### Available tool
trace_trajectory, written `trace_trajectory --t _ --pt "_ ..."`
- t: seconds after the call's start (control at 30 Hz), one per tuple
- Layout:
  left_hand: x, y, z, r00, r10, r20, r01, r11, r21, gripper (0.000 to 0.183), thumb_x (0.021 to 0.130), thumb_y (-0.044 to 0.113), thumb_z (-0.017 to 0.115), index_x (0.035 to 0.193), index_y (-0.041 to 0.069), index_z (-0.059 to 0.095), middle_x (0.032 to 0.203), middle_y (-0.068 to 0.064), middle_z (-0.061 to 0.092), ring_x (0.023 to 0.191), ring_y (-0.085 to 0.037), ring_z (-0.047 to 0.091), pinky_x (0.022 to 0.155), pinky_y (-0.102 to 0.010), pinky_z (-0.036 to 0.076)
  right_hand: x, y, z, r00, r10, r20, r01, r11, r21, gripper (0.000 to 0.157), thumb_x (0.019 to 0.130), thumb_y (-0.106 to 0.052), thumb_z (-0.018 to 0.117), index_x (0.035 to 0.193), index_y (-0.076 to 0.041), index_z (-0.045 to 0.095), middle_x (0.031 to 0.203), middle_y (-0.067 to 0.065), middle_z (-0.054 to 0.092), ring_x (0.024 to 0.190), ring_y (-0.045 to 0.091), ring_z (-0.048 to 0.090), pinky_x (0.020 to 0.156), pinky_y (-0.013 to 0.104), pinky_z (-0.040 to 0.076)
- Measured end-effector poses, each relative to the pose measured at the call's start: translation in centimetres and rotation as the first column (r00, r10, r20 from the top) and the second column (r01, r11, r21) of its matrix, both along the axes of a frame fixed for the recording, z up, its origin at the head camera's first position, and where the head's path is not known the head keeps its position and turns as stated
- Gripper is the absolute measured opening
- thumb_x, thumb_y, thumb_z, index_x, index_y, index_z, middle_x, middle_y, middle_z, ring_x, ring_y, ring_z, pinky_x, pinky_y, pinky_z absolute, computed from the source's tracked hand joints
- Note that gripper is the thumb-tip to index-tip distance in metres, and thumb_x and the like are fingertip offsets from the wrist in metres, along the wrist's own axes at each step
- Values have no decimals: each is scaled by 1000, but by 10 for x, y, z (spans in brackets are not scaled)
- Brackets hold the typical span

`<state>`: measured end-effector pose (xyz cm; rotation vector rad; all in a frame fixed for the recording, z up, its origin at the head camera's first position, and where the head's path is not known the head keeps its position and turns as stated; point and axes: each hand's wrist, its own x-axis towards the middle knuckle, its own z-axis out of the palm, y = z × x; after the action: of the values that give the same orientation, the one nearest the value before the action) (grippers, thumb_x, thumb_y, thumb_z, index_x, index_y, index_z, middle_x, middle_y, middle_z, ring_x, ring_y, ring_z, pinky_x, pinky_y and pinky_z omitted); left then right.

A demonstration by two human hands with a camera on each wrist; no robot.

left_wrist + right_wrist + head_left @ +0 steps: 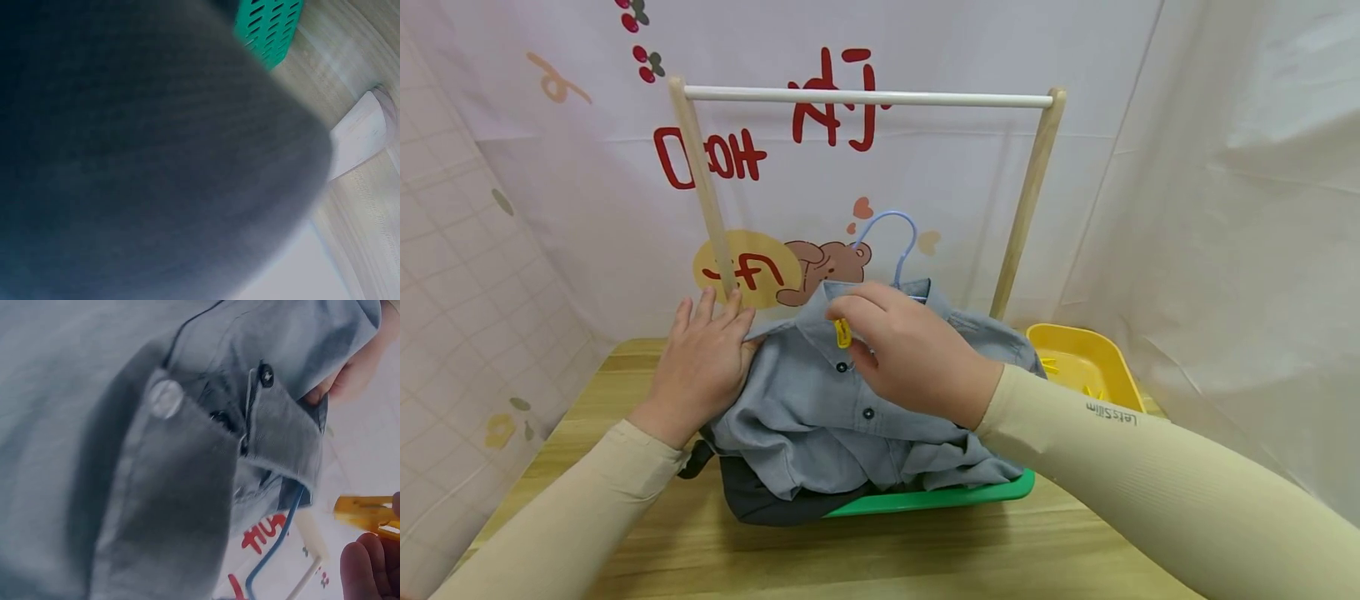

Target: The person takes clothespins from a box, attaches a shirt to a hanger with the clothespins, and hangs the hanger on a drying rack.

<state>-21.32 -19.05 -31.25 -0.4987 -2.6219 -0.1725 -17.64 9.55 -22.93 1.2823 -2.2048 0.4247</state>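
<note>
A grey-blue button-up shirt (820, 408) lies heaped over a green basket (925, 500), and the blue hook of a hanger (901, 218) rises from its collar. My right hand (917, 354) pinches a yellow clothespin (843, 333) in front of the collar; the right wrist view shows the clothespin (365, 512) beside the fingertips. At the left shoulder of the shirt, my left hand (707, 358) holds the cloth, its fingers pointing up and spread, the thumb mostly hidden. In the left wrist view, dark cloth (156, 156) fills most of the picture.
Behind the basket stands a wooden rack with a white bar (865, 97). A yellow tray (1078, 337) holding several yellow clothespins is at the right. Dark cloth (767, 500) hangs over the basket's front left on the wooden table (820, 567).
</note>
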Motion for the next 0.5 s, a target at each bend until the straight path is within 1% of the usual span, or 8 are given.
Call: trace_trajectory --t 0.1,0.23,0.5 --pt "0 -1 0 1000 5 2 -5 1000 -4 46 107 22 54 142 -6 61 158 -30 48 152 -57 31 124 -73 19 -2 -9 0 1000 0 29 -1 1000 27 27 94 1 71 121 -3 67 119 9 70 111 22 67 92 31 60" --pt "0 -1 0 1000 12 2 -12 1000 -12 46 107 23 55 142 -6 61 158 -30 48 152 -57 31 124 -73 19 -5 -19 0 998 1 57 -4 998 57 25 96 -1 71 121 -4 67 119 7 72 115 22 66 98 31 59" --pt "0 0 0 1000 11 0 -11 1000 -20 47 107 24 56 143 -6 61 158 -30 48 152 -57 32 124 -73 20 -12 -32 -1 990 -23 142 10 996 92 25 99 -3 69 125 -6 68 122 6 73 114 20 68 98 31 58"
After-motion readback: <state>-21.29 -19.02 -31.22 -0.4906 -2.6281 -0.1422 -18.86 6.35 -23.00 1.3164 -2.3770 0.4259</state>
